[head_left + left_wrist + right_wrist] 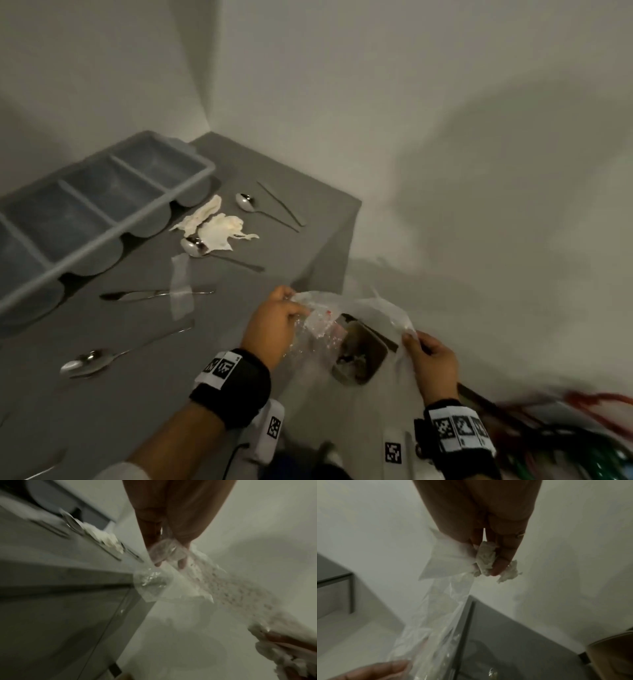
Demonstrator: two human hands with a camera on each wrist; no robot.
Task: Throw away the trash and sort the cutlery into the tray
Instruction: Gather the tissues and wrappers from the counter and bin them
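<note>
Both hands hold a clear plastic wrapper (320, 320) stretched between them, past the grey table's (308, 219) right edge. My left hand (274, 322) grips one end (154, 582). My right hand (431, 359) pinches the other end together with a crumpled white tissue (486, 559). Under the wrapper stands a brown bin (363, 349) with dark scraps inside. On the table lie a grey divided tray (202, 161), a crumpled napkin (215, 226), a clear plastic strip (180, 291), spoons (246, 202) (89, 363) (193, 246) and knives (281, 202) (154, 294).
White walls close in behind and to the right of the table. Red and green cables (599, 411) lie on the floor at the lower right. Another utensil handle (44, 469) shows at the table's near left corner.
</note>
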